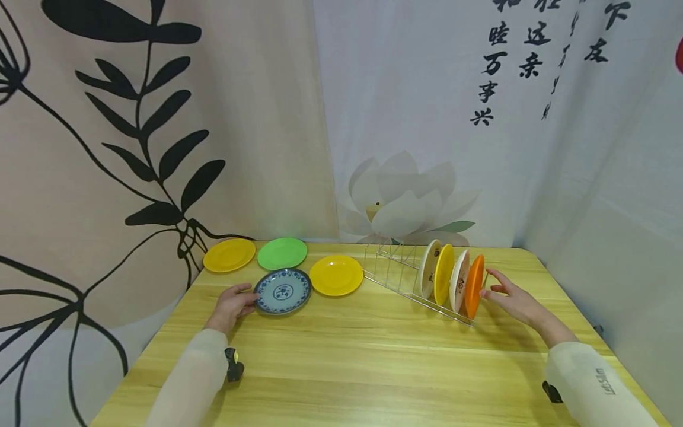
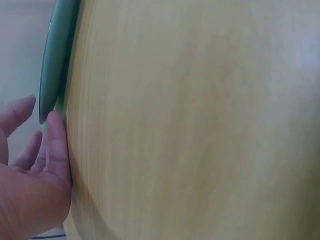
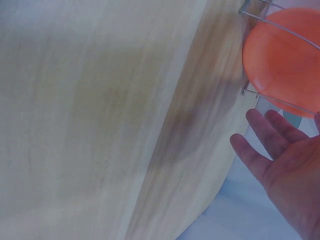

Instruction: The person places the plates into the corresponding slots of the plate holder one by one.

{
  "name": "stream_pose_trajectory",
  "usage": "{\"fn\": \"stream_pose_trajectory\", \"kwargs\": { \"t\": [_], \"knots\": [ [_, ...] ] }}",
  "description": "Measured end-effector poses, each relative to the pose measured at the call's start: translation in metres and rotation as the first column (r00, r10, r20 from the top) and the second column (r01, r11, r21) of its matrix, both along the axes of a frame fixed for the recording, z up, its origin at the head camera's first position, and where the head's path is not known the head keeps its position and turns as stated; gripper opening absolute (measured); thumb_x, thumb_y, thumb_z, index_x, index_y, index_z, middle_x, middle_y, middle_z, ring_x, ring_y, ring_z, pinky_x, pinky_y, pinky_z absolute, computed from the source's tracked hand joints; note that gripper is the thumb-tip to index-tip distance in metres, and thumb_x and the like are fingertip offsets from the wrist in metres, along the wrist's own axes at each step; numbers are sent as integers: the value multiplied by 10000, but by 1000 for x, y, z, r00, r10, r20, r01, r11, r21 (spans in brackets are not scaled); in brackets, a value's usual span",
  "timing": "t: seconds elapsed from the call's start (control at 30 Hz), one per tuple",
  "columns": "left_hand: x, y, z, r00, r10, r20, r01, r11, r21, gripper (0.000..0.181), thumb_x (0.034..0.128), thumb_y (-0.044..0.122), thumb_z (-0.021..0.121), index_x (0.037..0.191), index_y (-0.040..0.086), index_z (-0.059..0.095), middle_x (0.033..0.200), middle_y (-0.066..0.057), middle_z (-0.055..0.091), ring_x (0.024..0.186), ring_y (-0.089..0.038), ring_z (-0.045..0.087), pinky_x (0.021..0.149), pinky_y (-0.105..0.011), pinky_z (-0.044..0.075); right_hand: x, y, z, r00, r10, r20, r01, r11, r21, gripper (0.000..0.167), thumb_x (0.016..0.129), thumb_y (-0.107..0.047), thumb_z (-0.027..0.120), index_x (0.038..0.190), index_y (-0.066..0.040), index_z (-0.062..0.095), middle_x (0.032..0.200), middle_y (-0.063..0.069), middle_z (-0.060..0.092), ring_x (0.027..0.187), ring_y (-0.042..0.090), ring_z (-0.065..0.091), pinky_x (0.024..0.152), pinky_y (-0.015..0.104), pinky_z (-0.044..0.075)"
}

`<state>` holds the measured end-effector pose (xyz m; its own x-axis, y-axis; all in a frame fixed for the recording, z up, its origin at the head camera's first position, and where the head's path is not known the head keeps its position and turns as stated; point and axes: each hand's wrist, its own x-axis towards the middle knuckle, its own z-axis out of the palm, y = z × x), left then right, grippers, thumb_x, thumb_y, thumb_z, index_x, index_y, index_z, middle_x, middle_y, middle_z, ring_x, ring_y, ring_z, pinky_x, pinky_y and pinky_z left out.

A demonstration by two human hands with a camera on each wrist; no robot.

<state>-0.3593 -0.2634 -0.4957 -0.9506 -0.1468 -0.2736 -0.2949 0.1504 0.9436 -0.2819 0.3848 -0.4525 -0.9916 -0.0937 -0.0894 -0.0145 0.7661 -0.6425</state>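
Table (image 1: 331,367) with plates (image 1: 283,291), printed backdrop (image 1: 267,118)

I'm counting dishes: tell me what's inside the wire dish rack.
A cream plate, yellow plate, white plate and orange plate, standing on edge; their overlapped portions are hidden.

Backdrop (image 1: 416,107), two o'clock: black Chinese characters (image 1: 488,91) in vertical columns read 睦万事兴, 远亲 and 友; the topmost are cut off. Right sleeve (image 1: 578,370), four o'clock: dark lettering (image 1: 605,381), not reliably legible.
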Motion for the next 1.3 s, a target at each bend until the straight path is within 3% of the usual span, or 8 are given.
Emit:
{"fn": "stream_pose_trajectory", "kwargs": {
  "t": [0.27, 0.8, 0.97, 1.17, 1.3],
  "knots": [
    [1, 3, 1, 1000, -4, 3, 5, 999, -39, 594, 942, 39, 643, 1464, -69, 383, 1365, -285, 486, 961, -210, 594, 791, -272, 569, 1, -2, 2, 1000, -1, 10, 1, 1000, -4, 859, 993, -533, 487, 1586, -61, 82, 1429, 413, 365, 1247, 605, 411, 925, 711, 408],
    [-4, 7, -4, 1000, 3, -11, -4, 993, -116, 521, 925, 17, 638, 1406, -84, 467, 1366, -272, 520, 897, -138, 601, 686, -219, 551, 1, 0, -3, 1000, -11, -2, 11, 1000, 6, 842, 999, -525, 474, 1588, -68, 82, 1424, 404, 381, 1246, 606, 411, 931, 718, 397],
    [-5, 6, -1, 1000, 13, -1, -13, 996, -94, 517, 931, -8, 611, 1417, -85, 453, 1345, -273, 530, 878, -151, 608, 707, -237, 560, 0, 0, -2, 1000, -11, 13, 11, 1000, 10, 853, 997, -532, 474, 1589, -71, 68, 1431, 399, 374, 1250, 615, 398, 928, 724, 393],
    [-3, 6, 6, 1000, 6, 18, -5, 999, -51, 538, 946, -3, 557, 1456, -78, 406, 1361, -268, 510, 1002, -222, 589, 787, -288, 570, 1, 0, -1, 1000, -4, 27, 5, 1000, -5, 851, 1002, -520, 473, 1592, -82, 42, 1438, 390, 374, 1259, 612, 390, 930, 725, 390],
    [-1, 4, 12, 1000, -6, 7, 6, 1000, -23, 557, 928, -13, 542, 1460, -88, 395, 1373, -270, 508, 959, -207, 599, 772, -291, 567, 2, -1, 1, 1000, 1, 22, -1, 1000, -8, 845, 1004, -513, 474, 1591, -76, 51, 1436, 396, 373, 1256, 606, 400, 924, 723, 395]
  ]
}}
